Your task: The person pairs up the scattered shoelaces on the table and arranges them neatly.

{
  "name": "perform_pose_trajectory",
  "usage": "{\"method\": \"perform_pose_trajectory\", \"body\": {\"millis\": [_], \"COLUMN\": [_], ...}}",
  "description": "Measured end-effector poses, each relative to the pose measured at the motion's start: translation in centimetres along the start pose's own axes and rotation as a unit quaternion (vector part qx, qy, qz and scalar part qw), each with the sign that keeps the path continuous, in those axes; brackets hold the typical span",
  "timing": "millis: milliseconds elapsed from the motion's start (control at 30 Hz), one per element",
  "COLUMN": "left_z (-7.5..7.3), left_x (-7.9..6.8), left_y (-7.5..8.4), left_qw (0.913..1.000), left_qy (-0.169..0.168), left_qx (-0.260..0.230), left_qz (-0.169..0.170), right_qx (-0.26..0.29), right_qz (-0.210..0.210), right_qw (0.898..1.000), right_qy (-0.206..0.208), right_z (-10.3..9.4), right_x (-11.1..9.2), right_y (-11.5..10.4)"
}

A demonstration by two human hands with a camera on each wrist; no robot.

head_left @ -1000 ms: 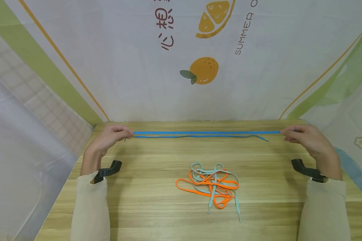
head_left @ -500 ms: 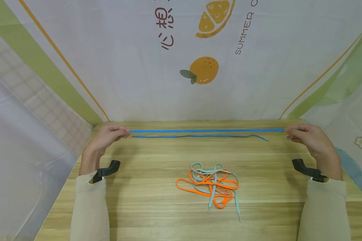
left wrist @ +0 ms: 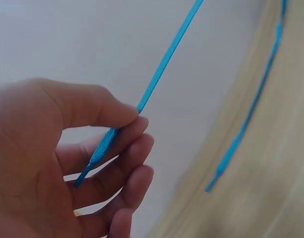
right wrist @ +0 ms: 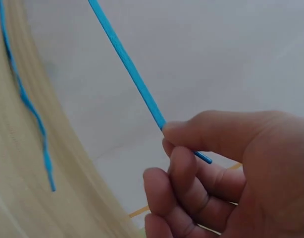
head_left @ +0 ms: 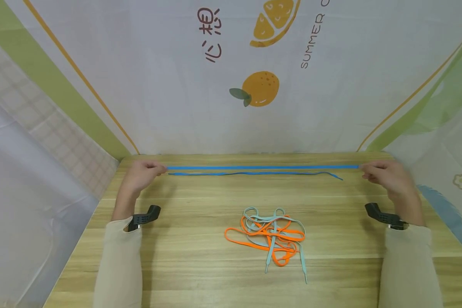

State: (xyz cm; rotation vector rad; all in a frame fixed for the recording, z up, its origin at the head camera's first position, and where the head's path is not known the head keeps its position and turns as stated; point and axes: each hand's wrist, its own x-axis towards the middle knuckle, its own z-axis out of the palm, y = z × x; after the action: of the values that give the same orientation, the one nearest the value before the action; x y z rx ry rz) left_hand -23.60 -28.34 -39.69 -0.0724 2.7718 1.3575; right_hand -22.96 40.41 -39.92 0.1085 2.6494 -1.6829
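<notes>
A blue shoelace (head_left: 262, 167) stretches straight across the far part of the table, held between both hands. My left hand (head_left: 144, 173) pinches its left end between thumb and fingertips; in the left wrist view the tip (left wrist: 83, 174) sticks out past the thumb. At the other end my right hand (head_left: 386, 174) pinches the lace the same way, and its tip (right wrist: 203, 157) pokes out below the thumb. Just nearer than the held lace, a second blue shoelace (head_left: 246, 173) lies almost straight on the tabletop, its right end bent slightly toward me.
A loose tangle of an orange shoelace (head_left: 235, 241) and a pale grey-green shoelace (head_left: 302, 261) lies on the wooden table (head_left: 192, 282), nearer to me. Behind the table's far edge hangs a white cloth (head_left: 169, 107) with printed fruit.
Both hands first drew slightly apart with the blue shoelace, then came a little inward again, with the forearms shifting toward the middle. The lace on the table and the tangle stayed put.
</notes>
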Motion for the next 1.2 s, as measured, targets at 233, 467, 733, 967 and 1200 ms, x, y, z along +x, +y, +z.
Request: {"method": "perform_pose_trajectory", "body": {"millis": [233,467,733,967,1200], "left_z": [1.6,2.9,4.2,5.1,5.6], "left_x": [0.9,1.4,1.7,2.1,2.4], "left_y": [-0.9,-1.6,-1.5,-1.3,-1.2], "left_qw": [0.9987,0.9964,0.9891,0.9848,0.9817], "left_qy": [0.017,0.030,0.059,0.066,0.071], "left_qx": [0.045,0.078,0.131,0.154,0.167], "left_qz": [-0.015,-0.011,-0.029,-0.047,-0.059], "right_qx": [-0.022,-0.095,-0.231,-0.240,-0.241], "right_qz": [0.023,0.015,0.000,0.007,0.008], "right_qw": [0.999,0.995,0.973,0.971,0.970], "right_qy": [0.007,0.008,0.013,0.021,0.031], "right_z": [1.0,2.0,3.2,4.5,5.1], "right_x": [0.7,1.5,2.5,3.0,3.1], "right_y": [1.2,2.1,2.6,2.8,2.9]}}
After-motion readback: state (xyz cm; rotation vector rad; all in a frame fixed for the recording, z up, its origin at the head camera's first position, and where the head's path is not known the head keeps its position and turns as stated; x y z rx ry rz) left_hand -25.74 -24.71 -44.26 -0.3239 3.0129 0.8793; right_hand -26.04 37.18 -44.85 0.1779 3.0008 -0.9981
